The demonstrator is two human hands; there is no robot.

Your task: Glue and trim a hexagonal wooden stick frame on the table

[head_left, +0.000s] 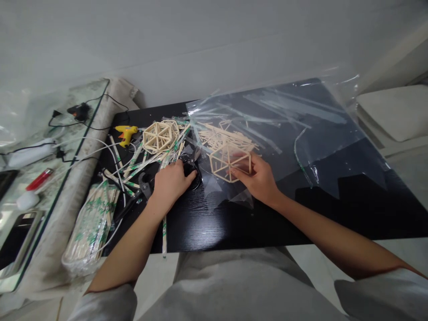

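Note:
A hexagonal frame of pale wooden sticks [229,164], with spokes meeting at its middle, is tilted up above the black table. My right hand [262,178] grips its right side between thumb and fingers. My left hand [172,180] lies over a black, rounded object [190,171] whose kind I cannot make out. Its thumb is spread from the fingers, which are partly hidden. Beyond that hand, more joined stick frames [158,136] sit on wrapped chopsticks. Loose bare sticks [227,138] are heaped behind the held frame.
Clear plastic sheeting [321,138] covers much of the table's right side. A yellow glue gun [126,134] lies at the back left. Bagged chopsticks [95,218] and a white cable stand at the left edge, beside a glass-topped surface with a red-handled item [39,179].

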